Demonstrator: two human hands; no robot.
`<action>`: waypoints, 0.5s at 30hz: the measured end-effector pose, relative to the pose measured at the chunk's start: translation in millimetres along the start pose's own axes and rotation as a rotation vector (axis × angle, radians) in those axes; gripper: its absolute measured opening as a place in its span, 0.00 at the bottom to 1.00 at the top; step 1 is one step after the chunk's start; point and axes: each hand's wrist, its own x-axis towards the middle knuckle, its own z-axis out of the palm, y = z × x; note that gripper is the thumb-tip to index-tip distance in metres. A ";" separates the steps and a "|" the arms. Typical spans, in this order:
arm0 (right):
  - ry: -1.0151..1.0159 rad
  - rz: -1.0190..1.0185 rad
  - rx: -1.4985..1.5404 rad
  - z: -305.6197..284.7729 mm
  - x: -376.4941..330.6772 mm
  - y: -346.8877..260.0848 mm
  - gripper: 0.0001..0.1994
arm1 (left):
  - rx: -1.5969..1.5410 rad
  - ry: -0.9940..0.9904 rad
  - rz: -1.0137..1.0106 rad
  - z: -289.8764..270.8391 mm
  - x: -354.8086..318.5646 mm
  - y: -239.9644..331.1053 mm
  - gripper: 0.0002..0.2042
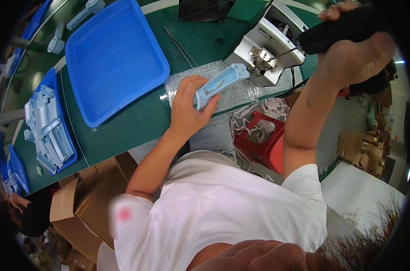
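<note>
My left hand (186, 108) grips the lower end of a long light-blue plastic housing (224, 80), holding it tilted over a sheet of bubble wrap (245, 92) on the green table. Thin wires run along the housing's open side. My right hand (356, 58) is closed around a black electric screwdriver (345, 26). Its thin bit (282, 53) reaches left to the metal pickup of a white screw feeder (270, 43) at the table's edge.
A large empty blue tray (114, 58) lies left of my left hand. Farther left, a blue tray (68, 131) holds several light-blue housings. Tweezers (180, 45) and a fan (205, 9) sit behind. A red stool (263, 142) and a cardboard box (85, 203) stand below the table.
</note>
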 end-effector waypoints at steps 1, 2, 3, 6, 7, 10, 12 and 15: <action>-0.209 -0.266 -0.460 -17.4 5.3 2.3 0.29 | 0.001 0.003 0.000 0.1 0.2 0.5 0.18; -0.307 -0.352 -0.716 -20.7 5.3 1.7 0.29 | 0.001 0.007 0.001 0.1 0.4 0.9 0.19; -0.393 -0.464 -0.951 -24.3 5.0 2.2 0.30 | 0.003 0.002 0.003 -0.3 0.2 1.1 0.18; -0.281 -0.294 -0.982 -23.4 -0.8 -3.8 0.32 | 0.007 -0.005 0.016 -0.8 -1.8 0.0 0.18; -0.223 -0.265 -0.955 -36.7 6.0 -5.6 0.36 | 0.002 -0.003 0.028 0.0 -1.0 -0.8 0.19; -0.106 -0.047 -0.858 -45.9 3.4 -10.0 0.45 | 0.000 0.004 0.037 0.2 -1.8 -3.0 0.20; -0.170 0.073 -0.552 -48.0 -1.7 -22.5 0.45 | -0.001 0.009 0.042 -0.5 -2.0 -2.6 0.20; -0.272 0.118 -0.241 -48.0 -4.6 -41.6 0.44 | -0.012 0.015 0.050 0.6 -1.0 -1.9 0.20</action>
